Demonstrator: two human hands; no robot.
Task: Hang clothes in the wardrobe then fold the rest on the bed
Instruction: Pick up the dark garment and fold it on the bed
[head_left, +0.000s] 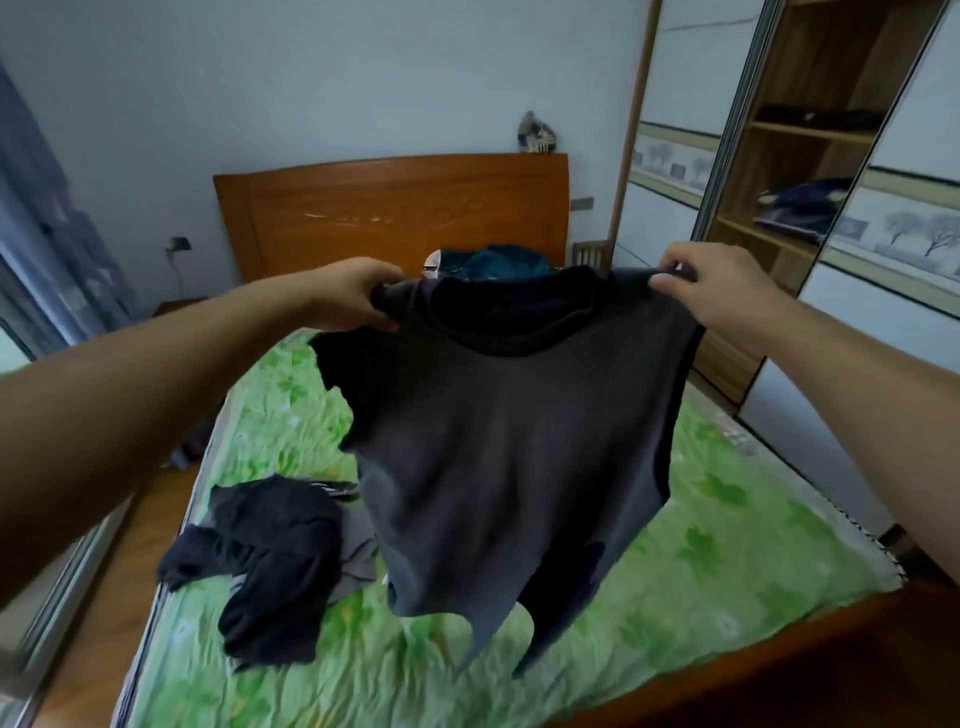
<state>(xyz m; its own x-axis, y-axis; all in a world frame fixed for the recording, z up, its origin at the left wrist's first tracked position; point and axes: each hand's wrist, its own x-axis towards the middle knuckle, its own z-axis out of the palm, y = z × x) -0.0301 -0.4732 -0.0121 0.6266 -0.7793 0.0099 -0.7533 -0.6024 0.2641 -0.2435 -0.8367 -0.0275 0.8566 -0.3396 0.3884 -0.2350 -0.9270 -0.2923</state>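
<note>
A dark grey T-shirt (498, 457) hangs spread in the air above the bed (727, 561), its hem dangling near the green floral sheet. My left hand (358, 296) grips its left shoulder and my right hand (711, 286) pinches its right shoulder, both at about the same height. A heap of dark clothes (270, 561) lies on the sheet at lower left. The wardrobe (795, 171) stands open at the right, with wooden shelves showing.
A wooden headboard (389, 213) closes the far end of the bed, with teal bedding (498, 262) in front of it. Folded dark items (800, 208) lie on the wardrobe shelves. A window with a curtain (47, 223) runs along the left. The wooden foot rail (779, 670) crosses the lower right.
</note>
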